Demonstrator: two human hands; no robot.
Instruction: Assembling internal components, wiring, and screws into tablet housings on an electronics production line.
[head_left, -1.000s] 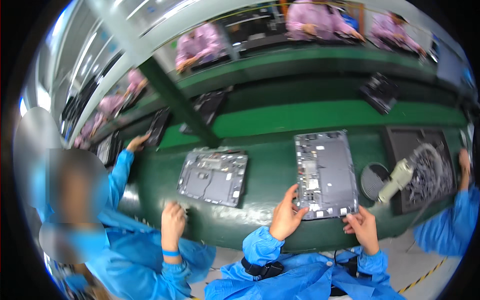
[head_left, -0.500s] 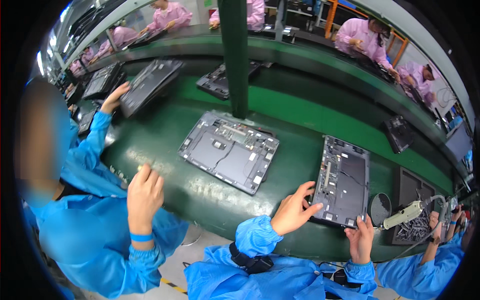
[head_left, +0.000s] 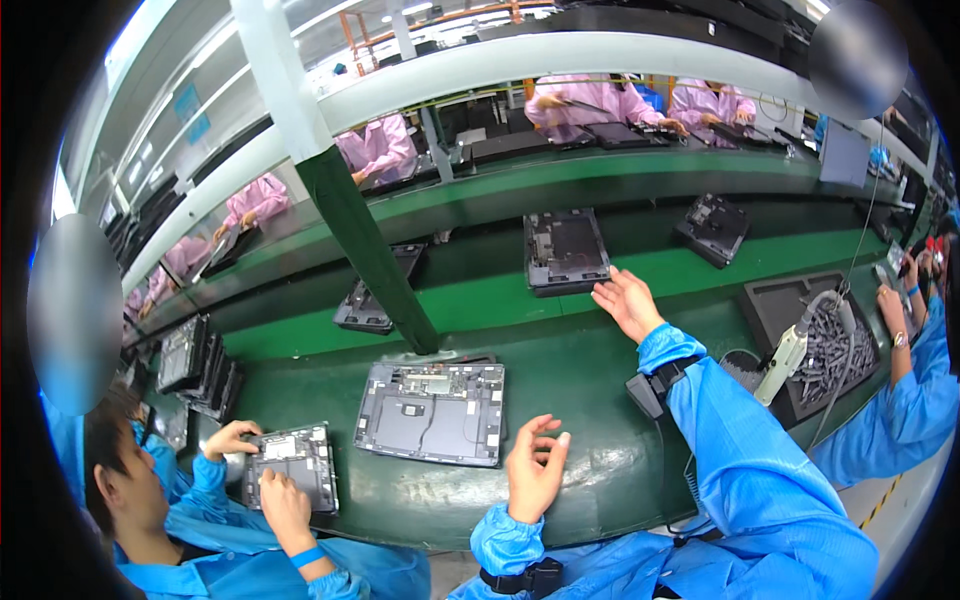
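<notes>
My right hand point(head_left: 630, 305) reaches forward over the green belt, fingers stretched out and open. Its fingertips are at the near right corner of an opened dark laptop base point(head_left: 568, 250) lying on the belt; whether they touch it I cannot tell. Above the near worktop my left hand point(head_left: 535, 470) is open and empty, its fingers loosely bent. Left of that hand a grey laptop base point(head_left: 432, 415) lies flat, its circuit board along the far edge and a black cable across its middle.
A pale electric screwdriver point(head_left: 785, 365) hangs at the right before a dark tray point(head_left: 795, 405) of small grey parts. A green post point(head_left: 365, 245) rises behind the grey base. At left a co-worker handles another base point(head_left: 293, 470). More bases point(head_left: 712, 230) lie on the belt.
The laptop base between my hands has gone from the near worktop to the belt, and both hands are off it or nearly so. The left co-worker's raised base is now down on the worktop.
</notes>
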